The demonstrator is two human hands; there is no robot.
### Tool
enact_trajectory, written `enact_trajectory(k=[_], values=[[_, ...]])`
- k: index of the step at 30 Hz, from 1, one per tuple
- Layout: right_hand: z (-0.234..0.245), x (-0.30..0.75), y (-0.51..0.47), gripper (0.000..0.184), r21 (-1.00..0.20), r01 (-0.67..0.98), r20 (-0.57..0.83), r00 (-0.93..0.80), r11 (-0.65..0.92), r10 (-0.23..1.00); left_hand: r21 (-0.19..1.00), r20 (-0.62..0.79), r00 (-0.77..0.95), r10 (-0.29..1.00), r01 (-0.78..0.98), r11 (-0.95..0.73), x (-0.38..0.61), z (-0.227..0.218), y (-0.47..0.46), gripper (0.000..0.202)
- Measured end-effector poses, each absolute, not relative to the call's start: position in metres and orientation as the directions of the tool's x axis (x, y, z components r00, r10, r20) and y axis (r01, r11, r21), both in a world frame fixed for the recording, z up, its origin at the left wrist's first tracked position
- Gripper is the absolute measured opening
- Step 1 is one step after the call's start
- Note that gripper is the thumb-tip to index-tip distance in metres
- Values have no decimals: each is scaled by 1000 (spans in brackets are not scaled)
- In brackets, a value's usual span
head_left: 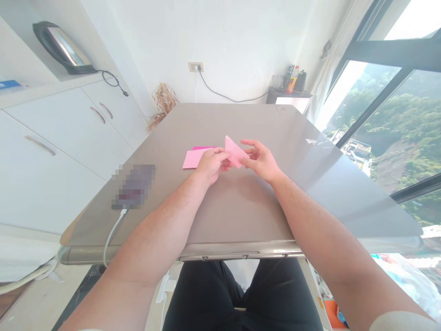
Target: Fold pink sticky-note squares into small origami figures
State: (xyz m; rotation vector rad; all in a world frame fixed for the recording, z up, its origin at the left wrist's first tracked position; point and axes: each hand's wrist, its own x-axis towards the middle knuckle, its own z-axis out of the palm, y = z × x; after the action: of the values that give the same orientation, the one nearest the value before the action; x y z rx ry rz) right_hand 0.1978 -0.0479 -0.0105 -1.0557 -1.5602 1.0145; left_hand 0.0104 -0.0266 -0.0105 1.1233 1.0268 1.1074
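Note:
Between my two hands, above the middle of the table, is a pink sheet of paper folded into a roughly triangular shape. My left hand pinches its left side between thumb and fingers. On the right side, my right hand grips the paper's edge with the thumb and a finger, while its index finger stretches out above. Left of my left hand, a light pink stack of paper lies on the table, with a darker pink sheet showing at its far edge. My left hand covers the stack's right end.
The grey table reaches toward the wall. At its left lies a blurred phone with a white cable running over the front edge. Behind the table stand a small cabinet with bottles and dried stalks. A window is at the right.

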Motion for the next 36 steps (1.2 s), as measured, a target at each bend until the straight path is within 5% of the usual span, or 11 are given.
enact_trajectory(k=[2,9,22,36], values=[[-13,198,-48,59,-923,149,315,-239,355,918,970,-91,93,991,-218,109,7,-9,-23,17],[-22,195,-44,18,-858,344,340,-177,381,924,975,-123,150,981,-169,148,5,-9,-24,20],[-12,203,-50,14,-932,241,210,-253,271,945,982,-135,255,957,-94,163,6,-9,-28,23],[-9,204,-47,26,-957,114,230,-258,266,938,995,-40,277,960,-77,64,12,-9,-34,34]])
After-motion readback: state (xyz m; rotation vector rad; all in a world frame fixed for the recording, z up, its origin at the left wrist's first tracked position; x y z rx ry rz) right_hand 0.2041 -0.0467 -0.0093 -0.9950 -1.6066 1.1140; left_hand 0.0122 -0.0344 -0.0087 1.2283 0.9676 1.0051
